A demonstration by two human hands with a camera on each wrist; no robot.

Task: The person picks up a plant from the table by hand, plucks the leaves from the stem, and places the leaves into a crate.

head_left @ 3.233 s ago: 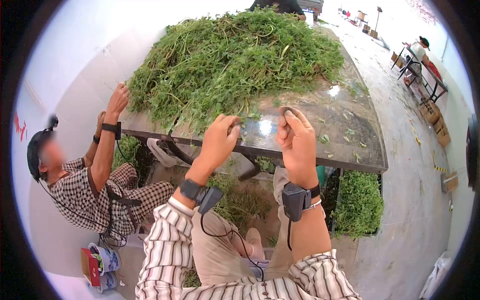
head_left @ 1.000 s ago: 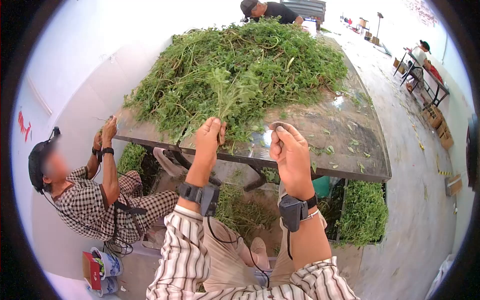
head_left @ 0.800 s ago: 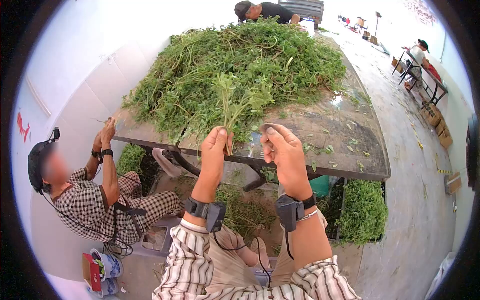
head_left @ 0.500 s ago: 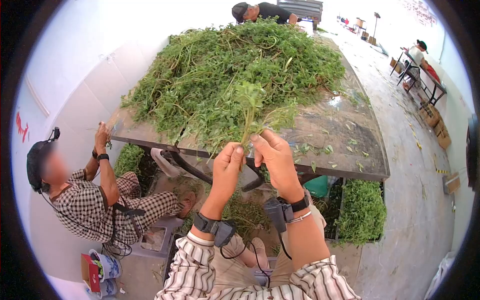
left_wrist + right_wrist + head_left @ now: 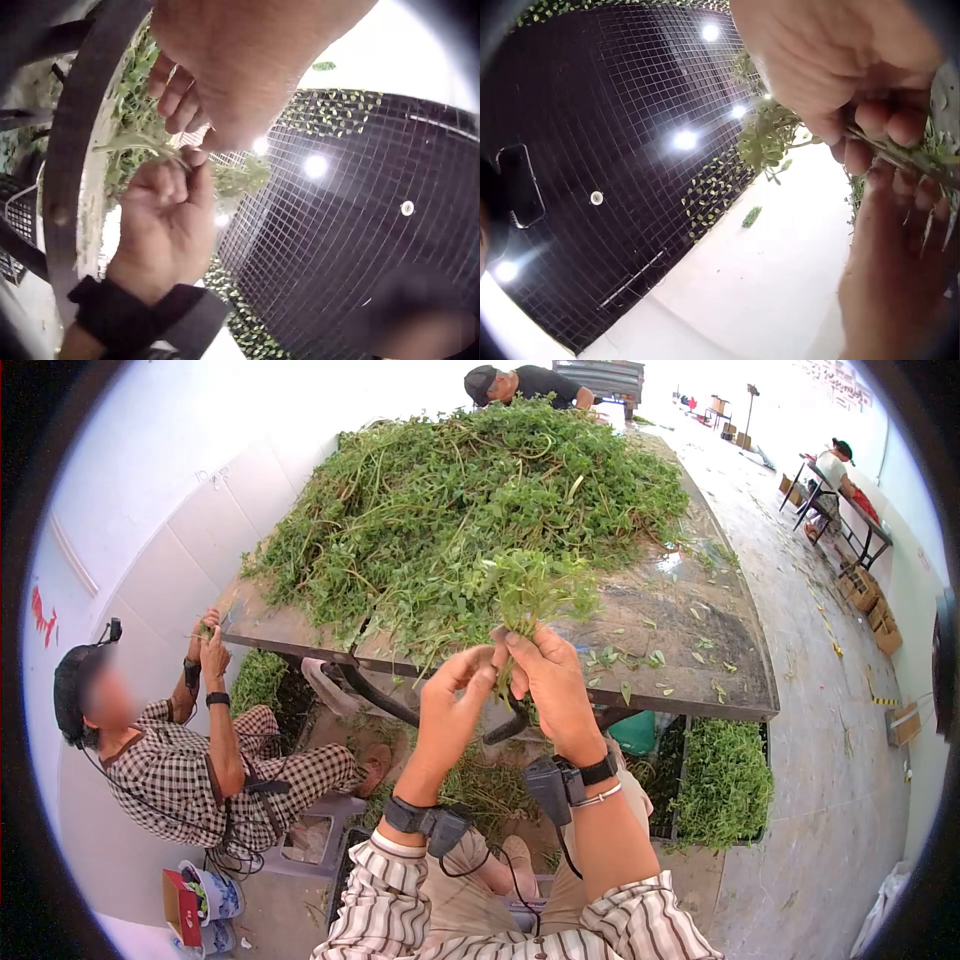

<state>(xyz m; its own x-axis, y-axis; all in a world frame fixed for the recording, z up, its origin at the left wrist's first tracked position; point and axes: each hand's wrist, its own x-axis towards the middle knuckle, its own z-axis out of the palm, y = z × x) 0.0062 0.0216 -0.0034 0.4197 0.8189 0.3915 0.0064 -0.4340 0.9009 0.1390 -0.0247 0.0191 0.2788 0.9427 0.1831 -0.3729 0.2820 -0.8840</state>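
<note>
A small bunch of leafy green stems [image 5: 540,592] stands upright over the table's near edge. My right hand [image 5: 556,685] pinches it between thumb and fingers, the stem ends hanging below the grip. My left hand [image 5: 458,700] is close beside it, index fingertip at the stems and thumb held apart. In the right wrist view, the stems [image 5: 904,154] cross the right fingers, and the left hand [image 5: 889,247] reaches up from below. The left wrist view has the two hands meeting at the stems [image 5: 139,142]. A big heap of the same greens [image 5: 450,510] covers the table behind.
The dark table [image 5: 690,630] has loose leaves scattered on its right side. Crates of greens [image 5: 725,780] stand under its right end. A person in checked clothes [image 5: 190,760] sits at the left, handling stems; another person [image 5: 530,385] bends behind the heap. Stems litter the floor [image 5: 490,790].
The left hand has brought the bunch from the heap rightward to the right hand, which now grips it. The left thumb and fingers have since spread apart.
</note>
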